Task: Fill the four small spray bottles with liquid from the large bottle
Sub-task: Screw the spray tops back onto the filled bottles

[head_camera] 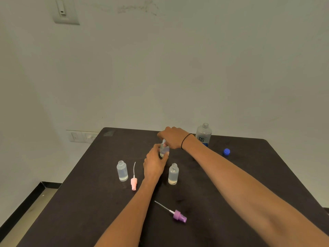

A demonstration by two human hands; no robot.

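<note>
Mostly hidden, the small clear plastic spray bottle is standing mid-table as the left hand is gripping its body and the right hand is pinching its top (cap obscured by fingers).

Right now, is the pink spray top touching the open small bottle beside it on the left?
Apart. The head view shows bare dark table between the pink spray top, lying flat, and the upright small bottle to its left.
</note>
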